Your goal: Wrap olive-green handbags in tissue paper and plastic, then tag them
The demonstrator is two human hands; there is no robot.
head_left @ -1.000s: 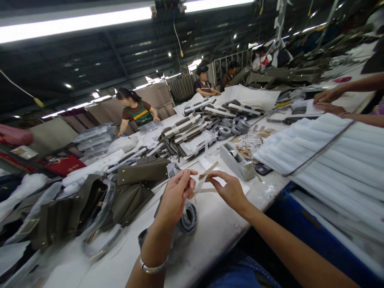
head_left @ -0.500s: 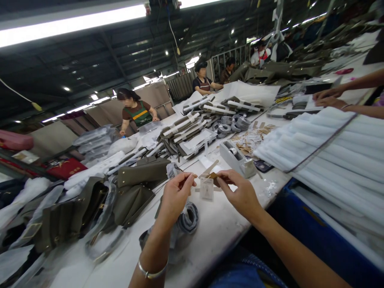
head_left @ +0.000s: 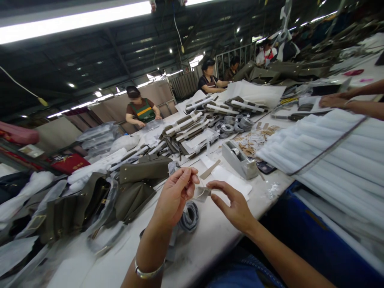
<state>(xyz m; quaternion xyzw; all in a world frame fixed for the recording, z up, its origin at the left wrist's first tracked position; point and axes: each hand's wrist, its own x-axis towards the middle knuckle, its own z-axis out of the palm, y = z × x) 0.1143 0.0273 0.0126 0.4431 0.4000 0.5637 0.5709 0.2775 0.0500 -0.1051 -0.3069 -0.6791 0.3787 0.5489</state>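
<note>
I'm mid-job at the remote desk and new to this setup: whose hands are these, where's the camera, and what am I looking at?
There's no machine: these are a person's bare left hand and right hand, seen from a camera worn on their head, looking forward and down. Near the fingertips is a small translucent piece; which hand grips it is unclear. On the white table lie a grey coil, a tape dispenser and olive-brown bags. Other people are beyond.

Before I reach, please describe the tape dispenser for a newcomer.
Find the big white stack at the picture's right. Left of it, beyond the right hand, sits the tape dispenser. Unlike the loose scraps behind, it is a grey block with a roll.
</note>
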